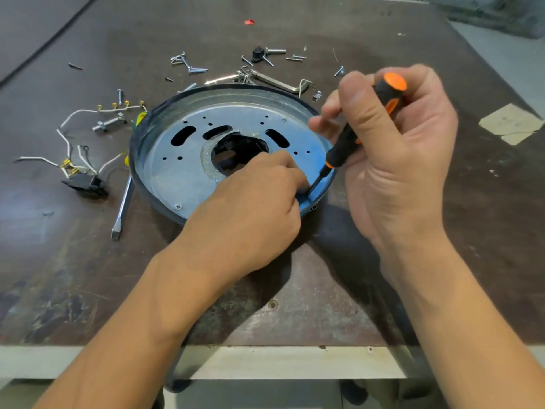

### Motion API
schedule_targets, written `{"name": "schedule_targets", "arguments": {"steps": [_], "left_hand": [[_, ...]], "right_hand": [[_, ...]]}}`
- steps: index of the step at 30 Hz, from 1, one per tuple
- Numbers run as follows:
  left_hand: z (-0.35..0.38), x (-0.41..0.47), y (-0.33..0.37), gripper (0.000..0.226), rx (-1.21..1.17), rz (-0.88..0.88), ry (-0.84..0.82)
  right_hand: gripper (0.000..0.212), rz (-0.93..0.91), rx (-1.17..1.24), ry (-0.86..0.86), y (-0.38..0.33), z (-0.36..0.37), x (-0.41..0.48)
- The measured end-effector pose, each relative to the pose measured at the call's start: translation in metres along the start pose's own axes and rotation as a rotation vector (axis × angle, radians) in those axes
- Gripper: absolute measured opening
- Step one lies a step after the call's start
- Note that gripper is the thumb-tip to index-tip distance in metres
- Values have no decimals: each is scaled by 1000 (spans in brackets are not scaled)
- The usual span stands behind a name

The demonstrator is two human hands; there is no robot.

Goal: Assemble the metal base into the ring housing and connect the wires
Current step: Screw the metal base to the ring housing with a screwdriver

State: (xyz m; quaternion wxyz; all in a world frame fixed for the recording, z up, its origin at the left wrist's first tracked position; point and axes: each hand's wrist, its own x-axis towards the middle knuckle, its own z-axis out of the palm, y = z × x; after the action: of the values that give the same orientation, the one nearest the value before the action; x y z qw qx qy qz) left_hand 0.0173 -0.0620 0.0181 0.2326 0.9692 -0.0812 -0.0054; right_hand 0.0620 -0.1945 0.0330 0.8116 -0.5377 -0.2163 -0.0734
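On the near right side of the dark, shallow, glossy ring housing (pixel 153 125), the left hand (pixel 250 199) is laid with its fingers curled and their tips drawn together at the tool's point. Whether a screw is pinched there cannot be told. Just right of the housing, the right hand (pixel 395 160) is wrapped round the rubbery handle of the slim black-and-orange screwdriver (pixel 345 146), whose shaft is tilted down to the housing's near right rim.

The flat, round, bluish-grey metal base (pixel 177 178), pierced by slots, small holes and a central opening, is seated inside the housing. One cross-head screw (pixel 178 206) is seen at its near left edge. Fastening the base is judged to be the step in hand. Next, the tip must be kept square in a screw head and turned without slipping.

Left of the housing, white wires (pixel 79 112) with brass terminals, a black switch (pixel 85 183) and a chrome flat-blade screwdriver (pixel 124 202) are lying. Beyond the housing, bright loose screws (pixel 188 66) and a bent hex key (pixel 280 84) are scattered.
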Motion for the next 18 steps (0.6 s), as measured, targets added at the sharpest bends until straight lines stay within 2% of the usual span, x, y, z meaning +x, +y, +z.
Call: {"name": "schedule_targets", "arguments": {"steps": [2,6,9,11,18], "left_hand": [[0,0,0,37,0,5,1],[1,0,-1,38,-5,6,1],[1,0,-1,47,-12,7,-4],[0,0,0,50,-15,4,-4],[2,0,-2,39,-8,6,6]], "right_hand": [[20,-2,18,13,0,-2,1],[21,36,33,-94,-1,-1,2],[33,62,57,-135,-2,-2,3],[29,51,0,-141,-3,-2,2],[15,-9,-31,-120,1,-4,0]]}}
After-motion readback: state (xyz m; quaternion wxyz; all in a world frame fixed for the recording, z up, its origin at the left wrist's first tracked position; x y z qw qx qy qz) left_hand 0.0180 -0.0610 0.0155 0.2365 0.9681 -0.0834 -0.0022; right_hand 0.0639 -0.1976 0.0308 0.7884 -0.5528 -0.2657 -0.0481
